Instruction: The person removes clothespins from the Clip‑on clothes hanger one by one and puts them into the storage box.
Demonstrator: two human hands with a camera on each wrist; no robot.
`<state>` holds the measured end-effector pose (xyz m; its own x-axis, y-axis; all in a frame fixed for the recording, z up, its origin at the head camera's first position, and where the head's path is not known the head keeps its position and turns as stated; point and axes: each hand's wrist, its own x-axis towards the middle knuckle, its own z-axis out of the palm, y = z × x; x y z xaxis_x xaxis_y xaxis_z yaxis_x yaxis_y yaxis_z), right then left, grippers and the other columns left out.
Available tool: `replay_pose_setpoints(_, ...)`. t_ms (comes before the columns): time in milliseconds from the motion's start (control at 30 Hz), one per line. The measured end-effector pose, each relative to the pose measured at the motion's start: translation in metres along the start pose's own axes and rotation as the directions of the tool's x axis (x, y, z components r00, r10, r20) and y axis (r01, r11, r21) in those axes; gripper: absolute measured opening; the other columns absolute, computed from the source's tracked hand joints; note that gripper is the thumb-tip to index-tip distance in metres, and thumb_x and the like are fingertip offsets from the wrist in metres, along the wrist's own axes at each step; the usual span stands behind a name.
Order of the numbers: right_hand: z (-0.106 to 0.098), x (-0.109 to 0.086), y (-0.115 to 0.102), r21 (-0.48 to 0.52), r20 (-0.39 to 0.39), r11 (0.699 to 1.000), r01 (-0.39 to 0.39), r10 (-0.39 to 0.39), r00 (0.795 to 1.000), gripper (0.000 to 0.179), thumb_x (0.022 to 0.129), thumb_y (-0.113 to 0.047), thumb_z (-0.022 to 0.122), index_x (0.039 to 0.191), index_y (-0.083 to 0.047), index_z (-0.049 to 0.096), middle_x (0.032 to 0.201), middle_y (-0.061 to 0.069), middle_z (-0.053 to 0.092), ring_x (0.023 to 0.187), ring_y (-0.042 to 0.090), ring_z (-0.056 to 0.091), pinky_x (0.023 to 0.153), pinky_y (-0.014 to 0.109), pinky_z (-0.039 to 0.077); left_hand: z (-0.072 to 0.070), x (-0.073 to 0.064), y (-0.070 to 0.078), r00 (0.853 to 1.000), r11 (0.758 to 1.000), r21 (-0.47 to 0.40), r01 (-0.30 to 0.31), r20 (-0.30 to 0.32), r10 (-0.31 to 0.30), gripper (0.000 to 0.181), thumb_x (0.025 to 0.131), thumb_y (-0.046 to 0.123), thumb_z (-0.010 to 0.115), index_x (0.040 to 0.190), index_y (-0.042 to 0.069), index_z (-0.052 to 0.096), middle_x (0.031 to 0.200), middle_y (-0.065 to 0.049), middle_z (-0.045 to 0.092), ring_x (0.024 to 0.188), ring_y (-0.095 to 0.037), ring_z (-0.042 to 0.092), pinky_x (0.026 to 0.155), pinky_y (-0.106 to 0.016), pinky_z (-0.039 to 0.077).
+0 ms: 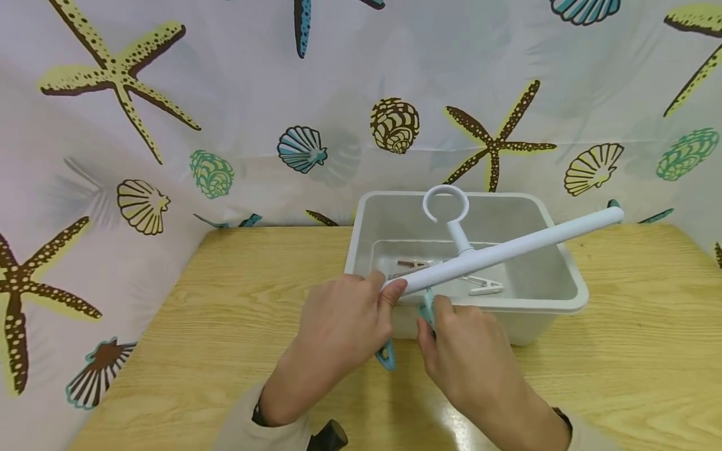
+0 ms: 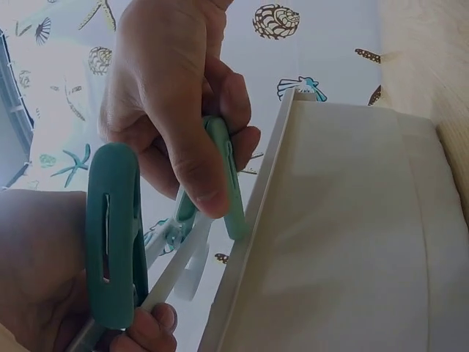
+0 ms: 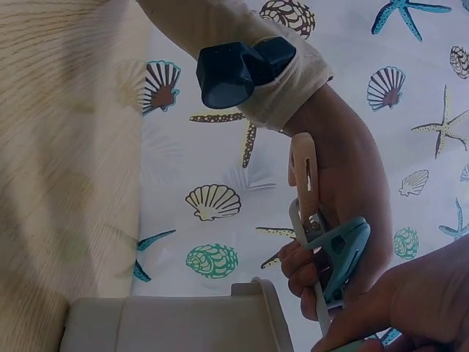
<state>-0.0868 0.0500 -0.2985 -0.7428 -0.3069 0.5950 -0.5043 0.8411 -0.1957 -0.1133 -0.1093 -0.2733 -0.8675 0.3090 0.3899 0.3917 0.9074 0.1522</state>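
My left hand (image 1: 346,316) grips the near end of a white hanger (image 1: 496,254), a straight bar with a ring-shaped hook. The bar slants up to the right above a pale grey bin (image 1: 468,305). A teal clothespin (image 2: 113,235) hangs below my left hand; beside it, a peach clothespin (image 3: 306,172) shows in the right wrist view. Just under the bar, my right hand (image 1: 470,357) pinches another teal clothespin (image 2: 227,176). Whether its jaws are on the bar is partly hidden by the fingers.
Several clothespins, including a white one (image 1: 486,287), lie inside the bin. It stands on a wooden table (image 1: 254,300) near a curtain (image 1: 338,75) printed with shells and starfish. A black device (image 3: 242,70) sits on the left sleeve.
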Motion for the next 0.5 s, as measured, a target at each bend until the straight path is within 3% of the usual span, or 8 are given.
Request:
replay_pose_setpoints(167, -0.003, -0.006, -0.001, -0.048, 0.020, 0.998, -0.037, 0.038, 0.999, 0.028, 0.081, -0.006, 0.072, 0.070, -0.005, 0.046, 0.052, 0.004, 0.047, 0.044, 0.028, 0.056, 0.039, 0.037, 0.040, 0.003, 0.000, 0.001, 0.998, 0.999, 0.006, -0.054, -0.025, 0.054, 0.044, 0.099, 0.035, 0.053, 0.062, 0.013, 0.043, 0.050, -0.001, 0.039, 0.041, -0.017, 0.040, 0.037, -0.031, 0.032)
replay_pose_setpoints(300, -0.003, -0.011, 0.000, -0.080, 0.048, 0.996, -0.039, 0.042, 0.998, 0.027, 0.081, -0.007, 0.072, 0.069, -0.006, 0.047, 0.053, 0.006, 0.047, 0.045, 0.030, 0.055, 0.039, 0.039, 0.040, 0.003, 0.000, -0.001, 0.992, 0.992, 0.030, -0.124, 0.006, 0.124, 0.041, 0.099, 0.036, 0.052, 0.065, 0.014, 0.045, 0.051, 0.001, 0.039, 0.044, -0.019, 0.047, 0.038, -0.032, 0.035)
replay_pose_setpoints(500, -0.006, -0.020, 0.012, -0.009, 0.051, 1.000, 0.004, -0.004, 0.999, 0.030, 0.081, -0.007, 0.073, 0.066, -0.010, 0.047, 0.050, -0.002, 0.042, 0.042, 0.021, 0.052, 0.038, 0.034, 0.038, 0.004, 0.005, -0.006, 0.965, 0.965, 0.023, -0.262, 0.025, 0.262, 0.038, 0.099, 0.035, 0.053, 0.067, 0.016, 0.045, 0.053, 0.005, 0.037, 0.048, -0.019, 0.050, 0.041, -0.031, 0.036)
